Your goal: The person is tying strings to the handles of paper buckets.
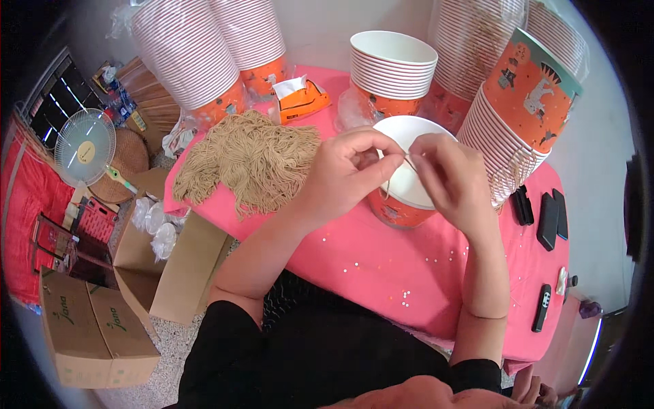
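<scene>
Thin tan cord (387, 188) pinched btwn fingertips of both hands, L hand (349, 169) and R hand (455, 177) held close tog.; whether tips touch, can't tell. Cord positioned directly over open mouth of orange tub (400, 217), which is set approx. mid-counter (371, 262). Loose tail hung steeply down, long axis slanted slightly L at lower end, nearer L hand. Any knot at tips too small to be made out. Cord pile (248, 157) laid twd counter's L corner, nearer L hand. Tub stack (501, 140) stood twd R edge, nearer R hand.
</scene>
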{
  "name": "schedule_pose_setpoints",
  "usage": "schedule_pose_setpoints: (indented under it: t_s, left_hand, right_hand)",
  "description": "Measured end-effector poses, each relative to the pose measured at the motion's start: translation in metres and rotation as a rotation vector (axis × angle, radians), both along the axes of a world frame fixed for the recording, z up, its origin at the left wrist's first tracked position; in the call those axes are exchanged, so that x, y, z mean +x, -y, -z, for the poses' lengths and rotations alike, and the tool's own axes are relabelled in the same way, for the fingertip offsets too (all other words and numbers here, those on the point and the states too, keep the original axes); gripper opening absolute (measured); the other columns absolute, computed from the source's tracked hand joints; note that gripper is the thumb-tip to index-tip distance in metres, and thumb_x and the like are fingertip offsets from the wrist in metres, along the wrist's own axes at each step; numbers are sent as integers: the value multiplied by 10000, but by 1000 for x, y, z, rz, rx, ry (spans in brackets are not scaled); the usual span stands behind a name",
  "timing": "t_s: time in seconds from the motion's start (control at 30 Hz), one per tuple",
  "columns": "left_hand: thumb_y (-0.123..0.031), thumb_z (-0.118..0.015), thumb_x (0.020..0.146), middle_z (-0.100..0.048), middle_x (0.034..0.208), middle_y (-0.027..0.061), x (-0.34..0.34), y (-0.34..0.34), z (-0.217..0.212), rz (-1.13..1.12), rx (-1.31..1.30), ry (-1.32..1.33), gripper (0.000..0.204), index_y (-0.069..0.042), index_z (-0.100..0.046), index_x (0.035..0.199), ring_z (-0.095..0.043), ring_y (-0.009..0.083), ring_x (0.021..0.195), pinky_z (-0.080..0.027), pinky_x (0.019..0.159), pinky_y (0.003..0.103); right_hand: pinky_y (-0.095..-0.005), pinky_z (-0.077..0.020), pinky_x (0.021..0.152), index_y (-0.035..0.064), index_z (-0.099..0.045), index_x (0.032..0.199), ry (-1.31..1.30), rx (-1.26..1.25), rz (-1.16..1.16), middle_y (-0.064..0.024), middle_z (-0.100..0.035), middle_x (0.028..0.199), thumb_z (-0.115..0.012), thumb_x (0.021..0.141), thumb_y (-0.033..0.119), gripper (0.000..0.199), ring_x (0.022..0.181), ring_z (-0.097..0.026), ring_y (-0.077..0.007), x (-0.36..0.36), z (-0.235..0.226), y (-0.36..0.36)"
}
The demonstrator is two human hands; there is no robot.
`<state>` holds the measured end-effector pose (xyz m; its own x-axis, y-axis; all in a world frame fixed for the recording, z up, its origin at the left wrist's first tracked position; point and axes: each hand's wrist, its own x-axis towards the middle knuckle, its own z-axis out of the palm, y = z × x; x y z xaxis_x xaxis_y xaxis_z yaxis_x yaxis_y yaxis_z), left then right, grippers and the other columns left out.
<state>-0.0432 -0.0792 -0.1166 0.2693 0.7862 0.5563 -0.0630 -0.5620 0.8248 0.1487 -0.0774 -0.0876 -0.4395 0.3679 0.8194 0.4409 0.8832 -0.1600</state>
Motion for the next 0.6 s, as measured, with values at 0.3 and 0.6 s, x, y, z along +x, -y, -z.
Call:
schedule_pose_setpoints:
  t_s: [0.3, 0.6]
  left_hand:
    - [-21, -614, 896, -631, 902, 18, -5, 3, 2, 56, -14, 111, 79, 24, -631, 959, -603, 55, 810, -500, 707, 209]
    - [-20, -633, 828, -587, 875, 35, -6, 8, 17, -77, 134, -128, 56, -11, -596, 869, -558, 108, 823, -441, 742, 235]
  right_hand:
    - [-321, -398, 478, 14, -657, 874, 26, -538, -79, -114, -545, 582, -670, 857, 140, 127, 465, -498, -158, -4, 0, 5]
    - [-248, -382, 440, -45, -598, 796, -728, -1259, -908, 39, -301, 510, -499, 925, 130, 238, 381, -283, -71, 5, 2, 4]
